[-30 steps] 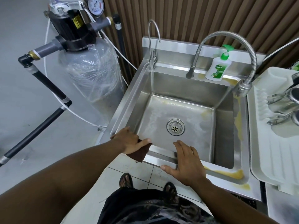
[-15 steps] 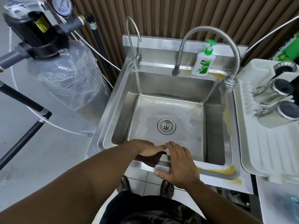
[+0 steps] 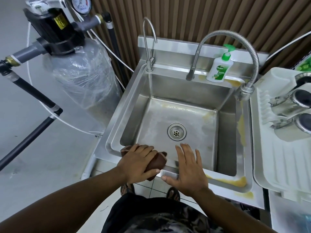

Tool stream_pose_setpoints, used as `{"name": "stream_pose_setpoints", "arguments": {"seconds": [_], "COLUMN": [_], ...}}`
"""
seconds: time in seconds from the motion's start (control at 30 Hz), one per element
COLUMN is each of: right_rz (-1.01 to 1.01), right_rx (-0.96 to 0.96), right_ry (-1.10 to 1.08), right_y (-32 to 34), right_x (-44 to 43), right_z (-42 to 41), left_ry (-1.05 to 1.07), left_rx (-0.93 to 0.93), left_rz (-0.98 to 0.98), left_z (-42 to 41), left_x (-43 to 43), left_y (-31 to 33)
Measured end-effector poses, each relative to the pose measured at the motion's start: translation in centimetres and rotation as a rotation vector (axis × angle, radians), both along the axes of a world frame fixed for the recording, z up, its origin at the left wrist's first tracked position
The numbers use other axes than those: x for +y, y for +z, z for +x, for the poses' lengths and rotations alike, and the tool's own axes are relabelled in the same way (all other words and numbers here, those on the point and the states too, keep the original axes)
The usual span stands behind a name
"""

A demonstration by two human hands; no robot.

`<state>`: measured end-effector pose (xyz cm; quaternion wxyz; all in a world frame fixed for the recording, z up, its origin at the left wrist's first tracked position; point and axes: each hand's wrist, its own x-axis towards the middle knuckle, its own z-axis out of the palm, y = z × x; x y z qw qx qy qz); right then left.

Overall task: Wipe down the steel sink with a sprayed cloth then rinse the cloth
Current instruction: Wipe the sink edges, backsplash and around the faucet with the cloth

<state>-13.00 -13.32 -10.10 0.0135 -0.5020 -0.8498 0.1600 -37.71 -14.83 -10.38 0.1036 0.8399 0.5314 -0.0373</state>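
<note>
Brown cloth (image 3: pixel 157 163) under left hand (image 3: pixel 139 163) — sink (image 3: pixel 168 172) rim

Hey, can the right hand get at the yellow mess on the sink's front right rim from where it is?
Probably yes: the right hand rests flat on the front rim, and nothing lies between it and the yellow residue.

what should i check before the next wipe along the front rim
1. Cloth under left hand: ok.
2. Right hand flat on sink rim, beside the cloth: ok.
3. Yellow residue on front right rim cleared: not ok.
4. Residue by soap bottle cleared: not ok.
5. Cloth damp with spray: cannot tell.
6. Faucet off, no water running: ok.
</note>
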Motion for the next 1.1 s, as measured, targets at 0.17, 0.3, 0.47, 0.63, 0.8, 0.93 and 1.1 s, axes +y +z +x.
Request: {"name": "stream_pose_setpoints", "arguments": {"seconds": [0.17, 0.3, 0.47, 0.63, 0.8, 0.93, 1.1], "right_rz": [0.028, 0.047, 0.062, 0.066, 0.119, 0.151, 0.171], "right_rx": [-0.004, -0.010, 0.017, 0.047, 0.112, 0.065, -0.011], "right_ry": [0.018, 0.020, 0.010, -0.054, -0.185, -0.244, -0.287], "right_y": [-0.1, -0.1, -0.3, -0.4, 0.5, 0.1, 0.1], "right_x": [0.0, -0.2, -0.3, -0.2, -0.1, -0.6, -0.9], "right_z": [0.0, -0.1, 0.0, 0.2, 0.3, 2.1, 5.0], "left_ry": [0.047, 0.026, -0.079, -0.219, -0.249, -0.248, -0.199], "left_rx": [0.035, 0.072, 0.078, 0.065, 0.085, 0.080, 0.078], "left_rz": [0.061, 0.020, -0.009, -0.084, -0.087, -0.046, -0.056], "left_z": [-3.2, -5.1, -4.6, 0.3, 1.6, -2.2, -5.4], "left_x": [-2.8, -3.9, -3.1, -0.9, 0.1, 0.1, -0.4], "left_y": [0.5, 0.8, 0.5, 0.1, -0.4, -0.7, -0.6]}}
